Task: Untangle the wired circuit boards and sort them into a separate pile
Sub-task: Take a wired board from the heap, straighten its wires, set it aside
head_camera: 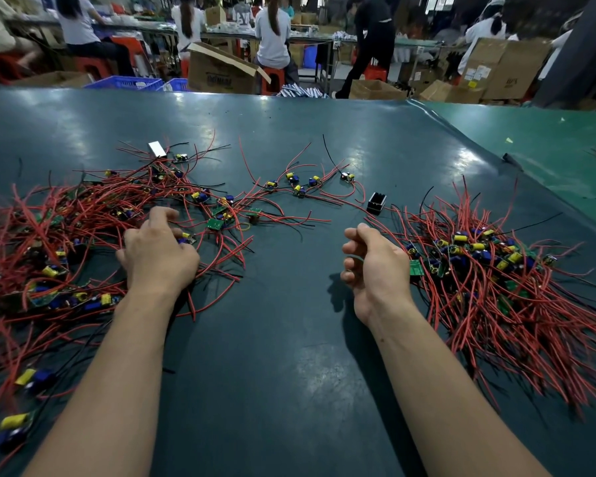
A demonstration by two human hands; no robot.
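Note:
A large tangle of small circuit boards with red and black wires (59,242) covers the left of the dark green table (289,356). My left hand (157,251) reaches into its right edge, fingers curled around a small board with blue and yellow parts (186,239). A sorted pile of boards with their red wires lying roughly parallel (496,280) sits on the right. My right hand (375,266) hovers just left of that pile, fingers loosely curled, holding nothing. A few loose boards (298,185) lie at centre back.
A small black box (376,202) stands between the loose boards and the right pile. A small silvery block (157,148) lies at the back of the tangle. A lighter green mat (547,142) adjoins at right. Beyond the table, people sit among cardboard boxes and blue crates.

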